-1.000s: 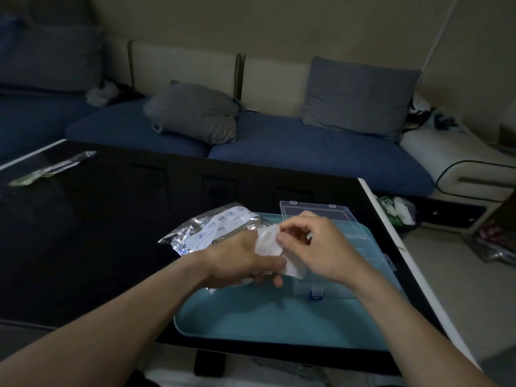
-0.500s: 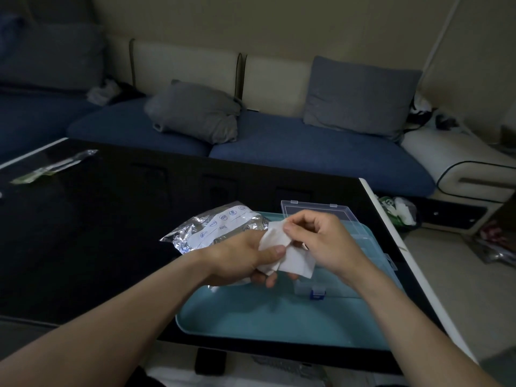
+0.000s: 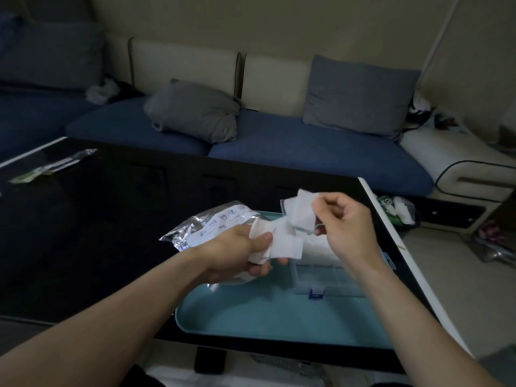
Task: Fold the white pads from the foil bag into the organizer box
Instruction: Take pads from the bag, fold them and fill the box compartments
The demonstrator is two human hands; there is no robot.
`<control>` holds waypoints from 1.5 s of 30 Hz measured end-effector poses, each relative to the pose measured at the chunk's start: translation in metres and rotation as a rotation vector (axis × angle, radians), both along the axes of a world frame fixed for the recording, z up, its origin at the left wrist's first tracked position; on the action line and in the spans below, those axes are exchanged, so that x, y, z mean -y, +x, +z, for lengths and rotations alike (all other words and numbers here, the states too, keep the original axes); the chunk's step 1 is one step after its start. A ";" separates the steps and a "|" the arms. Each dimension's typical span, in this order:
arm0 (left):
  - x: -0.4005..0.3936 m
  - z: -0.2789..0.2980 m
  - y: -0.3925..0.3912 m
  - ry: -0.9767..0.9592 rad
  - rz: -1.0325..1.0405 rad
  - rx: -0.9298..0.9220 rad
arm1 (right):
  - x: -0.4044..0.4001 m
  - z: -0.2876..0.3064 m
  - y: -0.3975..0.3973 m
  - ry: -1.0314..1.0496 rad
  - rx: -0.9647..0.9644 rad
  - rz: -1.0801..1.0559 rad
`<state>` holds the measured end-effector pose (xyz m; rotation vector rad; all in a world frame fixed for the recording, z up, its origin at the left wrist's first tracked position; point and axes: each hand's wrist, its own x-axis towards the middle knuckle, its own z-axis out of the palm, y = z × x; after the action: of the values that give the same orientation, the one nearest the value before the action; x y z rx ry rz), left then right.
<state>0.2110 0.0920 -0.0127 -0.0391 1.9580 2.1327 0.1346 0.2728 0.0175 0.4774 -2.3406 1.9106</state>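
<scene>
My left hand (image 3: 240,251) grips a bunch of white pads (image 3: 282,243) above the left part of the teal tray (image 3: 251,317). My right hand (image 3: 344,222) pinches one white pad (image 3: 303,210) and holds it up, apart from the bunch, above the clear organizer box (image 3: 329,277). The box stands open on the tray with its lid (image 3: 283,203) raised behind. The silver foil bag (image 3: 206,229) lies behind my left hand, half on the tray and half on the black table.
The black glossy table (image 3: 97,233) extends left, with a clear plastic wrapper (image 3: 53,167) at its far left. Its white right edge (image 3: 391,233) runs past the tray. A blue sofa with grey cushions (image 3: 195,110) stands behind the table.
My right hand has pulled one pad up and to the right, away from the bunch in my left hand. My left hand stayed in place.
</scene>
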 end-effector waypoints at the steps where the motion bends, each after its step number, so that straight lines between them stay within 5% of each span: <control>1: 0.000 0.001 -0.001 0.050 0.039 0.019 | 0.000 0.000 0.001 0.040 0.006 0.059; 7: -0.003 0.011 -0.002 0.237 0.122 0.089 | 0.004 -0.002 0.006 0.180 -0.081 0.152; 17: -0.003 0.005 -0.002 0.179 0.262 -0.021 | 0.000 0.002 0.007 0.250 0.105 0.065; 24: -0.016 0.002 -0.010 0.208 0.556 -0.078 | 0.026 -0.004 0.022 -0.425 0.571 0.117; 33: -0.034 0.009 -0.011 0.298 0.595 -0.041 | 0.043 -0.020 0.024 -0.110 0.364 -0.051; 41: -0.031 0.016 -0.010 0.400 0.636 0.014 | 0.034 -0.014 0.018 -0.139 0.341 -0.070; 45: -0.026 0.020 -0.008 0.457 0.620 0.028 | 0.016 -0.001 0.009 -0.138 0.326 0.140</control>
<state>0.2032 0.1177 0.0075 -0.6626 1.5175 2.8912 0.1435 0.2567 0.0168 0.3471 -2.3911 2.3555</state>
